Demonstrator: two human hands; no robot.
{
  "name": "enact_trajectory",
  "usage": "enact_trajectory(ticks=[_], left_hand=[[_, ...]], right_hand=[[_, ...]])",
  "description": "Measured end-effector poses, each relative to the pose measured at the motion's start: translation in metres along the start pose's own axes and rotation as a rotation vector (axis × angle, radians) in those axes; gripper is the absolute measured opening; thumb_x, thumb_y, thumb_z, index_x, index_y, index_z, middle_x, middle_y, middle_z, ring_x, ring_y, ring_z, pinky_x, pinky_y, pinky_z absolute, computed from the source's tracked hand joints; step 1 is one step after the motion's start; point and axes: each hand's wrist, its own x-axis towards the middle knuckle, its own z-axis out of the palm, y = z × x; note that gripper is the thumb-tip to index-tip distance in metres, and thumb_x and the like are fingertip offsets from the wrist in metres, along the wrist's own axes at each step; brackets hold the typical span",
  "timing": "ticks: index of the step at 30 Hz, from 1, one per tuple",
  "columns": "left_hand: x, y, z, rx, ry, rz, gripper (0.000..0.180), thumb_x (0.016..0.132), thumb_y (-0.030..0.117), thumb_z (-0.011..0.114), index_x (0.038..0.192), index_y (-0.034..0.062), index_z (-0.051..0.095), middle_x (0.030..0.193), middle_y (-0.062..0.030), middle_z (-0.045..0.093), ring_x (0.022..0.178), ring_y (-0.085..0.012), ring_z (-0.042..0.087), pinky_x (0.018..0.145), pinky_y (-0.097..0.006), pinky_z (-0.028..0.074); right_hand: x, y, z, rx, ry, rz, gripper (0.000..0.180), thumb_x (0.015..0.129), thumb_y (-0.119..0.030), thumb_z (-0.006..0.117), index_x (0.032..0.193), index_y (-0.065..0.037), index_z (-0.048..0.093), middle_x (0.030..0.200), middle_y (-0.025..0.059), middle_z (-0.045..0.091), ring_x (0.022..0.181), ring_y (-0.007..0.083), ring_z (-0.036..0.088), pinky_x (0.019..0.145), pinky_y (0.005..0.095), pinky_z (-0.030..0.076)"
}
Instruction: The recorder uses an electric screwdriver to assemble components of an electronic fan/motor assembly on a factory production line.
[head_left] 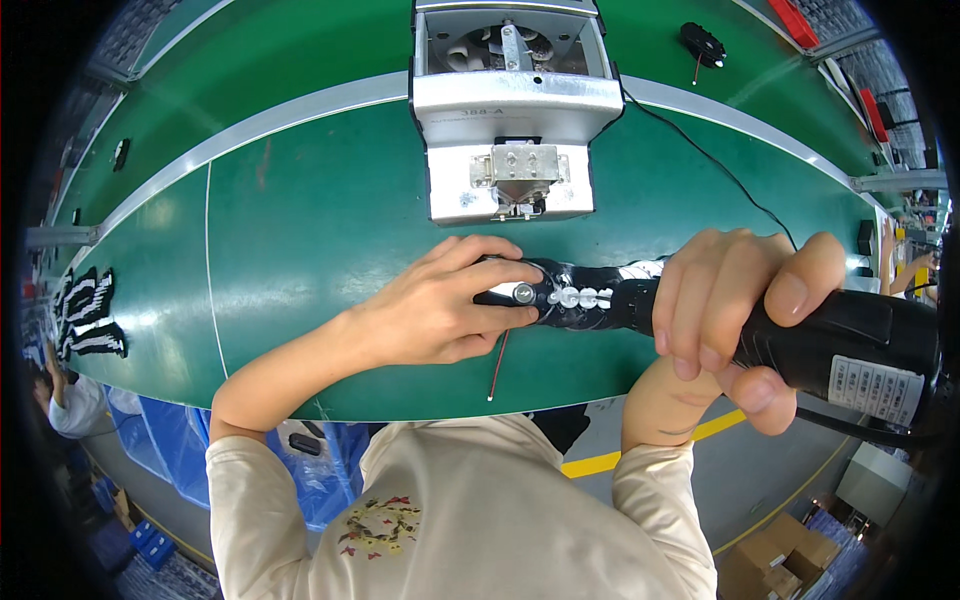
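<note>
Just below the boxy grey metal fixture (pixel 510 110) on the smooth green worktop (pixel 300 230), the left hand (pixel 440 310) pinches a glossy black part (pixel 560 295); the right hand (pixel 735 310) grips a matte black power tool (pixel 850 350) bearing a white rectangular label.

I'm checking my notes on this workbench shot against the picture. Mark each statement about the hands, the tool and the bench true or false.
1. The right hand grips a black power tool. True.
2. The left hand lies flat on the bare belt. False: it holds a small black part at the tool's tip.
3. A metal box-shaped fixture stands beyond the hands. True.
4. The belt is red. False: it is green.
5. A thin red wire hangs below the part. True.
</note>
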Motion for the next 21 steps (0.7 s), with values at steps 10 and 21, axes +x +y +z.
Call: enact_trajectory(ticks=[10,21], left_hand=[[0.004,-0.003,0.009,-0.096,-0.001,-0.012,0.029,0.071,0.008,0.078,0.099,0.0117,0.073,0.119,-0.0084,0.056,0.115,-0.0310,0.056,0.094,-0.044,0.048],[-0.002,-0.007,0.016,0.025,-0.005,0.066,0.020,0.078,0.014,0.072,0.098,0.0133,0.071,0.118,-0.0095,0.056,0.113,-0.0292,0.056,0.087,-0.041,0.048]], right_hand=[[0.004,-0.001,0.000,0.000,-0.040,0.017,0.045,0.081,-0.014,0.073,0.114,-0.011,0.044,0.072,0.0032,0.060,0.052,0.0143,0.061,0.053,0.0278,0.052],[0.008,0.003,0.004,0.000,-0.050,0.008,0.047,0.082,-0.014,0.073,0.118,-0.011,0.043,0.071,0.0028,0.059,0.052,0.0147,0.060,0.053,0.0279,0.052]])
